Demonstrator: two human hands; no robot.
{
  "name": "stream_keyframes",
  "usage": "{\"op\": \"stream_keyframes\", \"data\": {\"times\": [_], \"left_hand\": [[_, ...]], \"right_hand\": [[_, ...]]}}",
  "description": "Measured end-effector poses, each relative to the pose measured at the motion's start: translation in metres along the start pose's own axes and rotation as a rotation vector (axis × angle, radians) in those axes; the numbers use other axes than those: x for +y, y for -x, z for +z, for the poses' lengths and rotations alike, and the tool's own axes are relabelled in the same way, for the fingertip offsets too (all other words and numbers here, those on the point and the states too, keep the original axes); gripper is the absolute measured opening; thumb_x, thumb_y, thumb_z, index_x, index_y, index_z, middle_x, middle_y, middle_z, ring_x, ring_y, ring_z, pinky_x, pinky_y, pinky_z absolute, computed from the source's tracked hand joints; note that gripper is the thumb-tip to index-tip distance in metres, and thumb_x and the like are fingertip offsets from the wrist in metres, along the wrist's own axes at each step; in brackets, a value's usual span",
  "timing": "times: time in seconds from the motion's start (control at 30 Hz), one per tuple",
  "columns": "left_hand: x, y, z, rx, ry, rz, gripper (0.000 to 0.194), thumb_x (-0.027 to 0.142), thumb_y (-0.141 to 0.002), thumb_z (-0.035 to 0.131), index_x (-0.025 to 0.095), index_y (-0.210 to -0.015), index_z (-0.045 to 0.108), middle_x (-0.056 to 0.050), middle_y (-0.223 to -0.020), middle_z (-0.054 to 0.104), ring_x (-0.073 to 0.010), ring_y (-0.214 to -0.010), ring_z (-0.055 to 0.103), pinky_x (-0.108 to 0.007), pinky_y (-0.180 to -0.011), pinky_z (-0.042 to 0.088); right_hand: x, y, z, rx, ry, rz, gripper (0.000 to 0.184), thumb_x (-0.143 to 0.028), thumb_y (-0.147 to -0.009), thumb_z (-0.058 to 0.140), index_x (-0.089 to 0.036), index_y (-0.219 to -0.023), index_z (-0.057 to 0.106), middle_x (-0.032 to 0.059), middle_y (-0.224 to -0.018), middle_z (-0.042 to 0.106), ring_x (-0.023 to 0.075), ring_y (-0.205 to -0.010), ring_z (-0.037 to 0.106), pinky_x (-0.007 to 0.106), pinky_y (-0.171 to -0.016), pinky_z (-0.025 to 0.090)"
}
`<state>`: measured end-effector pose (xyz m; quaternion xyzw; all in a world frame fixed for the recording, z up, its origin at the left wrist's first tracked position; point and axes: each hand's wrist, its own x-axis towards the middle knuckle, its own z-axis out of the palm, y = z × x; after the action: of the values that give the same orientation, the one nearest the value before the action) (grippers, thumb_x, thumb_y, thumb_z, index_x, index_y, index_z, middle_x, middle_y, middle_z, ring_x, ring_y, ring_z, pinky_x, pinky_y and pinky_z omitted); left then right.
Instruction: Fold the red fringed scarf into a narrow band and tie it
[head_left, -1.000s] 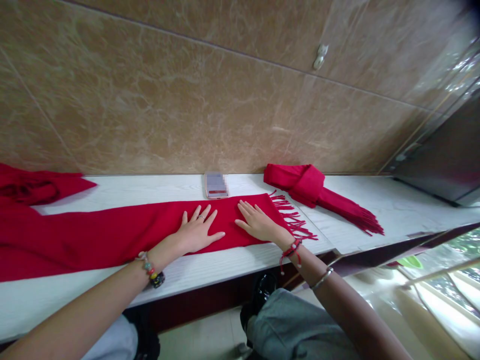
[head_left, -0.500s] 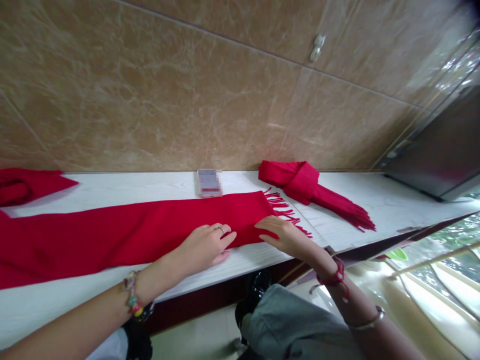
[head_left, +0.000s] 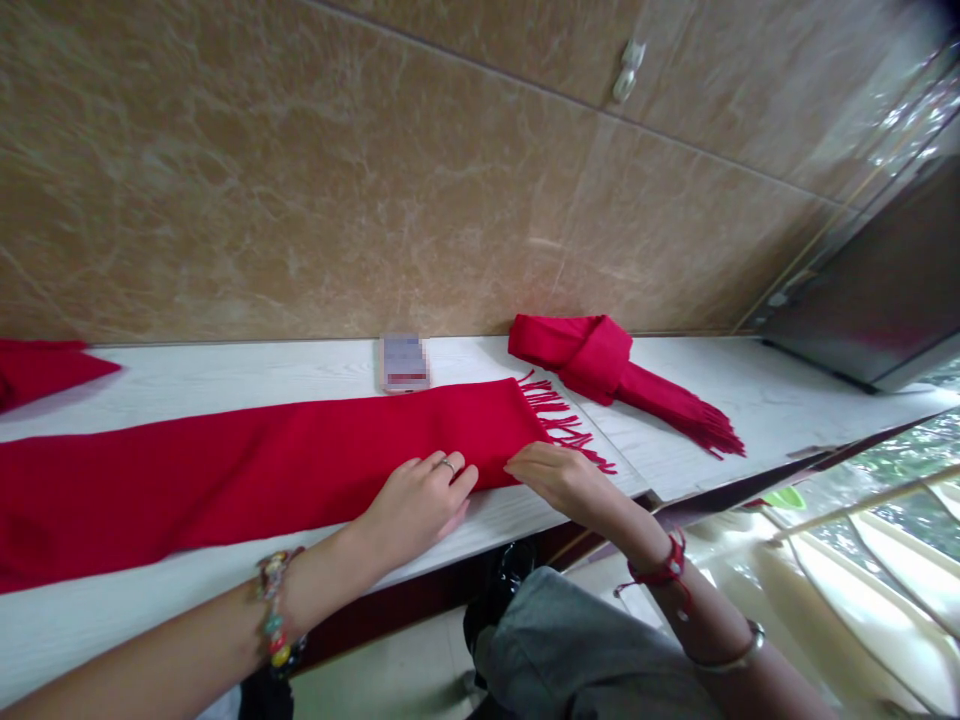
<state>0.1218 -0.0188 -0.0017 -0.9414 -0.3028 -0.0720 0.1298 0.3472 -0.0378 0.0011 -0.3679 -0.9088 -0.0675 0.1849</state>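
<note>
A long red scarf (head_left: 285, 455) lies stretched across the white table (head_left: 330, 361), its fringed end to the right. At the scarf's near edge, my left hand (head_left: 424, 503) has its fingers curled down onto the cloth; the thumb is partly hidden. My right hand (head_left: 559, 478) is at the near corner by the fringe, fingers together and thumb tucked under, closed on the scarf's edge. Farther back on the right lies a second red scarf (head_left: 570, 355), folded into a knot-like shape with its fringed tail pointing right.
A phone (head_left: 404, 362) rests behind the scarf near the tiled wall (head_left: 375, 200). More red cloth (head_left: 49, 372) is bunched at the far left. A dark box-like object (head_left: 862, 290) stands at the right end. The table's front edge runs just before my hands.
My hands were spread flat on the scarf; they have drawn back to its near edge and their fingers have closed there. The view has shifted slightly.
</note>
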Motion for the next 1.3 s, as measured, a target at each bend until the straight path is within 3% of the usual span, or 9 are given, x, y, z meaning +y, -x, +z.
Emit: {"op": "stream_keyframes", "data": {"times": [0.17, 0.37, 0.5, 0.6, 0.83, 1.13, 1.3], "left_hand": [[-0.002, 0.002, 0.0, -0.01, -0.006, 0.022, 0.032, 0.004, -0.079, 0.047, 0.017, -0.108, 0.052, -0.009, -0.103, 0.058, -0.0208, -0.091, 0.057, -0.031, -0.073, 0.048], [-0.001, 0.002, -0.003, -0.037, -0.032, -0.005, 0.027, 0.003, -0.082, 0.044, 0.016, -0.103, 0.055, -0.009, -0.098, 0.058, -0.02, -0.086, 0.058, -0.031, -0.07, 0.049], [-0.002, 0.003, -0.007, -0.002, -0.044, 0.002, 0.022, 0.003, -0.083, 0.043, 0.015, -0.095, 0.056, -0.009, -0.094, 0.057, -0.0209, -0.087, 0.056, -0.031, -0.069, 0.049], [-0.005, 0.002, -0.007, 0.039, -0.048, 0.011, 0.021, 0.003, -0.084, 0.042, 0.015, -0.093, 0.056, -0.009, -0.091, 0.057, -0.0213, -0.087, 0.055, -0.031, -0.068, 0.049], [-0.011, 0.001, -0.004, -0.006, 0.048, 0.025, 0.019, 0.006, -0.084, 0.042, 0.016, -0.093, 0.056, -0.009, -0.093, 0.055, -0.0216, -0.089, 0.052, -0.031, -0.068, 0.048], [-0.012, -0.002, -0.009, 0.013, 0.059, 0.003, 0.02, 0.003, -0.082, 0.041, 0.015, -0.087, 0.056, -0.009, -0.087, 0.055, -0.0212, -0.085, 0.05, -0.032, -0.07, 0.047], [-0.017, -0.001, -0.001, -0.036, 0.167, 0.004, 0.029, -0.004, -0.075, 0.04, 0.017, -0.087, 0.055, -0.007, -0.089, 0.054, -0.0195, -0.087, 0.05, -0.029, -0.07, 0.046]], "right_hand": [[0.003, 0.003, -0.002, -0.002, 0.115, 0.033, 0.026, -0.011, -0.089, 0.038, -0.015, -0.092, 0.063, 0.0083, -0.082, 0.065, 0.0169, -0.076, 0.059, 0.029, -0.067, 0.047], [0.009, 0.008, 0.002, 0.024, 0.313, 0.142, 0.029, -0.011, -0.089, 0.037, -0.016, -0.07, 0.06, 0.0043, -0.063, 0.056, 0.0143, -0.06, 0.049, 0.027, -0.058, 0.037], [0.005, 0.008, 0.004, 0.113, 0.376, 0.131, 0.034, -0.009, -0.088, 0.036, -0.017, -0.06, 0.053, 0.0028, -0.058, 0.049, 0.0142, -0.057, 0.042, 0.028, -0.056, 0.032], [0.004, 0.009, 0.004, 0.151, 0.384, 0.099, 0.033, -0.01, -0.089, 0.035, -0.018, -0.062, 0.053, 0.0028, -0.06, 0.049, 0.0151, -0.058, 0.04, 0.029, -0.057, 0.031], [0.015, 0.022, 0.006, 0.074, 0.331, 0.056, 0.029, -0.009, -0.088, 0.035, -0.017, -0.071, 0.057, 0.005, -0.069, 0.053, 0.0165, -0.066, 0.045, 0.028, -0.06, 0.035], [0.019, 0.026, 0.016, 0.307, 0.268, 0.125, 0.029, -0.006, -0.084, 0.034, -0.02, -0.064, 0.05, 0.0038, -0.064, 0.05, 0.0156, -0.062, 0.043, 0.026, -0.057, 0.038], [0.018, 0.026, 0.012, 0.209, 0.176, 0.169, 0.026, -0.004, -0.08, 0.036, -0.02, -0.065, 0.05, 0.0038, -0.067, 0.051, 0.0156, -0.063, 0.045, 0.026, -0.057, 0.04]]}}
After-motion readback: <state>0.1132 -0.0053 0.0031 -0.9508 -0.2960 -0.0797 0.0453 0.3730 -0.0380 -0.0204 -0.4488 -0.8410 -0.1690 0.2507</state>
